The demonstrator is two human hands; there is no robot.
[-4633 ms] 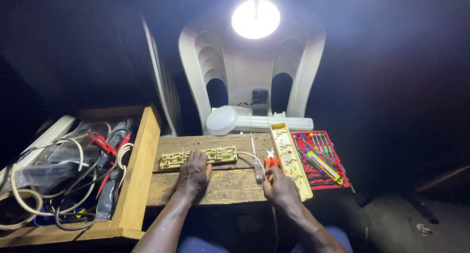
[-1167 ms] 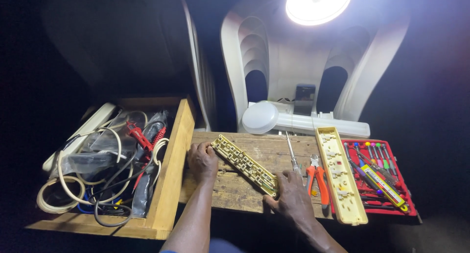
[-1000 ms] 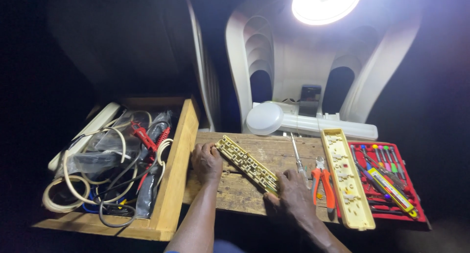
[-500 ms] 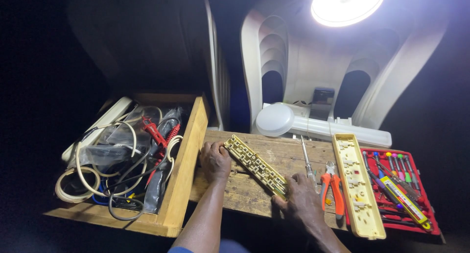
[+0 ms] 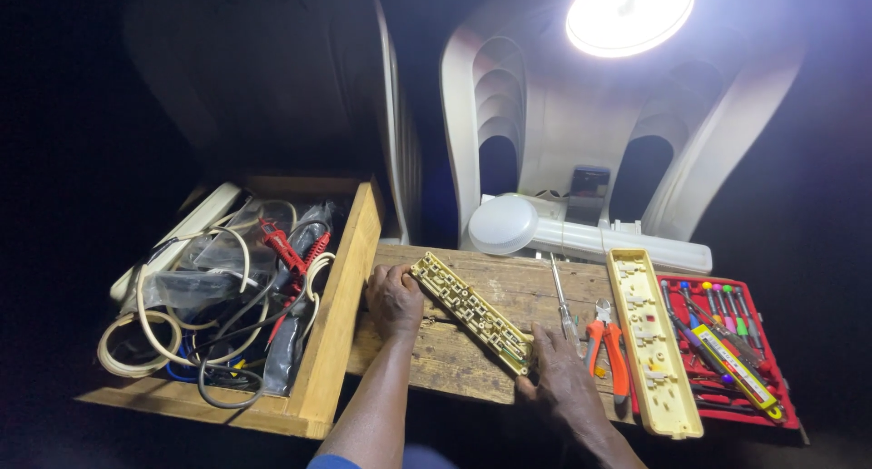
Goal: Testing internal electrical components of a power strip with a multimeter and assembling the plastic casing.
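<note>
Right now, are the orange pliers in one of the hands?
No, the orange-handled pliers lie on the wooden board beside the right hand, which grips the long yellow socket strip instead.

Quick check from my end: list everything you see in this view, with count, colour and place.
socket strip insert: one, yellowish, lying slantwise on the plank, held at both ends
wooden plank: one, brown, centre
strip cover: one, pale yellow, right of the plank
pliers: one, orange handles, beside the cover
screwdriver: one, clear handle, on the plank
tool tray: one, red, far right, holding small coloured drivers
wooden box: one, left, full of cream and black cables
lamp: one, white, lit, top
plastic chair: one, white, behind
left hand: on the insert's far end
right hand: on its near end
</note>
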